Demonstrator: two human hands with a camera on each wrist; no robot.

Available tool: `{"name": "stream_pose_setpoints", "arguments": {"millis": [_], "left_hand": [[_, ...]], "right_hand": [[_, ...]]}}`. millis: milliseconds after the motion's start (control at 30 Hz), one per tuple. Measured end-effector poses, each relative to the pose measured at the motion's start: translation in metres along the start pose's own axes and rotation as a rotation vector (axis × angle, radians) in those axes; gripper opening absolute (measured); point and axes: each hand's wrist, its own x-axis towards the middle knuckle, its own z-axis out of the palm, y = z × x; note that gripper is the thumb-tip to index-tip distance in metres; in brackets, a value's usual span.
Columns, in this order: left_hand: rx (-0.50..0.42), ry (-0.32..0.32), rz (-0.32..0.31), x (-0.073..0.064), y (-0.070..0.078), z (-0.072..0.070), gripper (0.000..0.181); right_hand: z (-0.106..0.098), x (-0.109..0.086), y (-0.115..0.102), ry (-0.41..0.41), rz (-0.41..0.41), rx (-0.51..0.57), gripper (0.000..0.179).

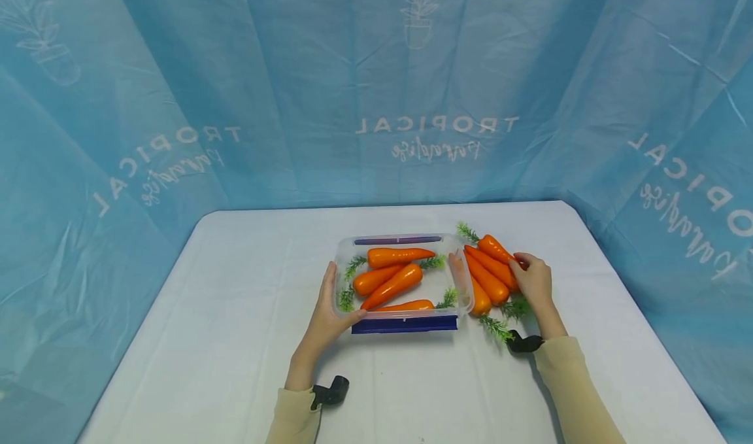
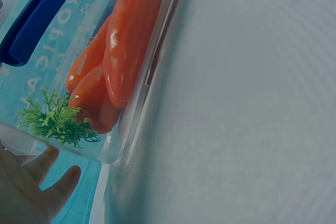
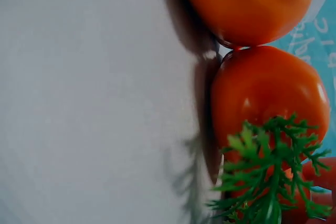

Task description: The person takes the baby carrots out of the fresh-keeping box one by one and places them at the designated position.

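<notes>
A clear plastic container (image 1: 406, 314) with a blue front latch (image 1: 404, 324) holds several orange carrots (image 1: 392, 287) with green leafy tops. My left hand (image 1: 327, 310) rests against its front left corner, the thumb at the front rim and the fingers along the left wall. In the left wrist view, spread fingers (image 2: 60, 190) reach along the outside of the container. To its right lies a group of carrots (image 1: 487, 280) on the table. My right hand (image 1: 534, 279) pinches the narrow tip of a carrot (image 1: 495, 248), whose leafy top points away to the far left.
A white-covered table (image 1: 265, 261) stands before a blue curtain (image 1: 294, 104) with mirrored lettering. Leafy tops (image 1: 497, 328) of the loose carrots stick out toward the front, beside the right wrist's black camera (image 1: 523, 342).
</notes>
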Motion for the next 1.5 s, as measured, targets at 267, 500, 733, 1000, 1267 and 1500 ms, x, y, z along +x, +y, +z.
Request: {"name": "stream_pose_setpoints", "arguments": {"millis": [267,500,733,1000,1267,1500], "left_hand": [[-0.028,-0.032,-0.03,-0.003,0.018,-0.004,0.108],[-0.026,-0.043,-0.033,-0.008,0.035,-0.008,0.108],[-0.023,-0.023,-0.016,0.001,0.005,-0.003,0.111],[-0.012,-0.002,-0.001,0.001,0.0,0.0,0.108],[0.007,-0.001,-0.006,0.001,0.001,0.0,0.108],[0.004,-0.002,-0.006,0.0,-0.001,0.0,0.108]], "right_hand": [[-0.004,-0.004,-0.007,0.068,-0.016,0.027,0.032],[-0.012,-0.01,-0.028,0.063,-0.034,0.091,0.032],[-0.014,-0.02,-0.059,0.034,-0.087,0.169,0.032],[-0.009,-0.036,-0.089,-0.04,-0.165,0.206,0.029],[0.004,-0.053,-0.117,-0.149,-0.285,0.213,0.031],[0.025,-0.062,-0.13,-0.303,-0.352,0.245,0.031]]}}
